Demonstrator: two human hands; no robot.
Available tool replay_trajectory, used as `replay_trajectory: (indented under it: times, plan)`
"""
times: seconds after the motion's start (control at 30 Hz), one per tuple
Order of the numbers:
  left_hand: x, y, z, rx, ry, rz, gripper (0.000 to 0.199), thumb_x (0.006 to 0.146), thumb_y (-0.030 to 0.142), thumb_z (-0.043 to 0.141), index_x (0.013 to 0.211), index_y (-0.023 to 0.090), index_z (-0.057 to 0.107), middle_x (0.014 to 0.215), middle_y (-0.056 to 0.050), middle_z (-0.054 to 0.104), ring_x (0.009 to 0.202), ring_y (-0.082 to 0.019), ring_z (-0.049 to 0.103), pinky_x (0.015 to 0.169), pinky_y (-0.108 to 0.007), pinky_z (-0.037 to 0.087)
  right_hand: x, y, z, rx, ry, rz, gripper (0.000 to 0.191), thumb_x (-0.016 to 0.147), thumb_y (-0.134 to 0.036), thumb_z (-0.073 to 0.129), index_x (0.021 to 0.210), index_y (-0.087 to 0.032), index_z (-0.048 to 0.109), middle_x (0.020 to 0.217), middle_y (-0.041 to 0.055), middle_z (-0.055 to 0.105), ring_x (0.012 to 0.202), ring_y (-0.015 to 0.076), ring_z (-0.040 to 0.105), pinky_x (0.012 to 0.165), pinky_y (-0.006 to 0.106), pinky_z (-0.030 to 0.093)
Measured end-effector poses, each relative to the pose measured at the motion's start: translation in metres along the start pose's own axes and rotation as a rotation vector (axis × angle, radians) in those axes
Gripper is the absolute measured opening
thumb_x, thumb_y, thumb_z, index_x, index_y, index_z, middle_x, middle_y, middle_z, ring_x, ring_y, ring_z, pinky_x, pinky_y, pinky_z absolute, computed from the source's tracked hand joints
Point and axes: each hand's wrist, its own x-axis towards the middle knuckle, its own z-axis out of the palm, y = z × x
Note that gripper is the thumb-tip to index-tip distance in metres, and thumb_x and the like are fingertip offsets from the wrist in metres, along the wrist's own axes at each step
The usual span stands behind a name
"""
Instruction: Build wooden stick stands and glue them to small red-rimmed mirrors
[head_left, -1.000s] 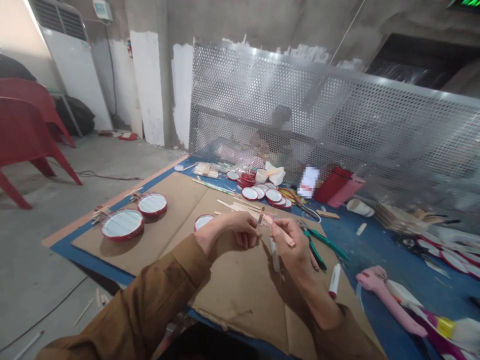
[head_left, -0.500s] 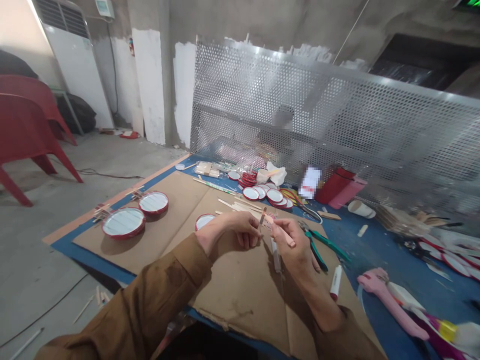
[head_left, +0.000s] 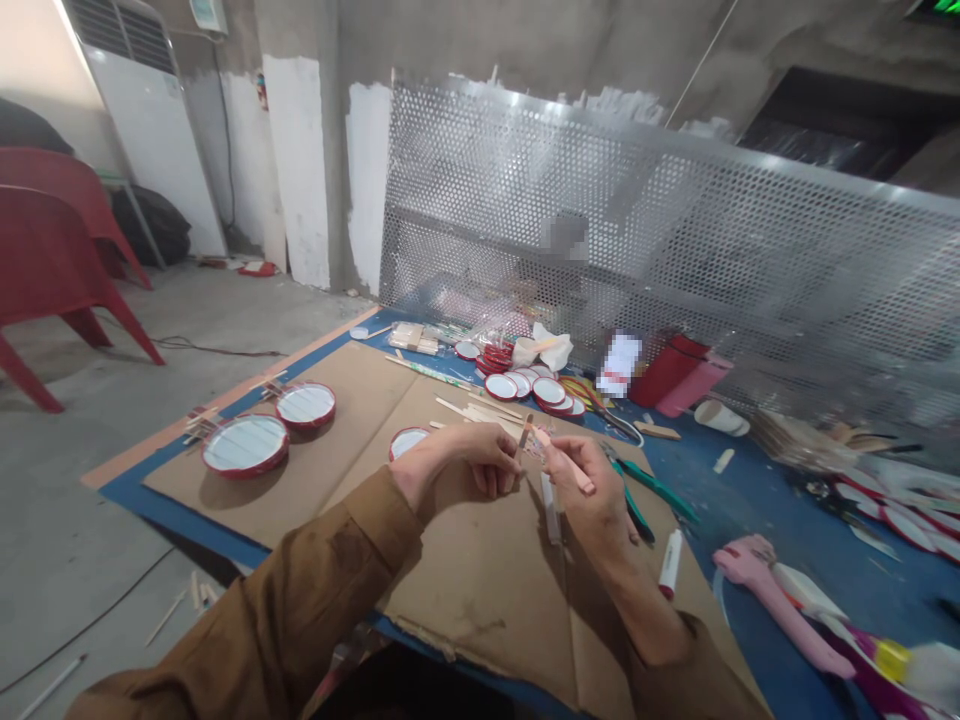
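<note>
In the middle of the view my left hand point(head_left: 491, 462) is closed, pinching a thin brownish strip point(head_left: 527, 430) that points upward. My right hand point(head_left: 592, 490) is closed on a slim pale-pink stick point(head_left: 577, 474), whose tip meets or nearly meets the strip; contact is too small to make out. Both hands are above a cardboard sheet point(head_left: 480, 610). Behind my left wrist lies a white disc with a red rim point(head_left: 407, 442), partly covered. Flat wooden sticks point(head_left: 487, 412) lie beyond the hands. Green-handled pliers point(head_left: 656, 490) are beside my right hand.
Two red-rimmed round pieces with sticks, one nearer point(head_left: 246, 445) and one farther point(head_left: 306, 402), stand on the left. More red-rimmed discs point(head_left: 551, 391) lie at the back near scissors point(head_left: 619, 420). A marker point(head_left: 671, 563) and pink glue gun point(head_left: 784, 605) lie right. A perforated metal panel point(head_left: 675, 220) stands behind.
Both hands keep nearly the same place and grip. The view has shifted very slightly; nothing was let go or taken up.
</note>
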Motion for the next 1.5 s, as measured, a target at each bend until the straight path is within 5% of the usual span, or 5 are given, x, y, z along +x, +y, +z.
replay_trajectory:
  times: [1.5]
  plan:
    - [0.0002,0.0006,-0.0009,0.003,-0.018,0.014,0.020,0.079,0.033,0.064,0.072,0.014,0.064,0.059,-0.003,0.064,0.052,-0.014,0.062,0.055,-0.027,0.052,-0.0003,-0.0041,-0.0030,-0.072,-0.009,-0.088,0.026,0.087,-0.043,0.054,0.095,-0.020,0.062,0.087,0.0046,0.069,0.079,0.0206,0.064,0.070,0.032,0.049]
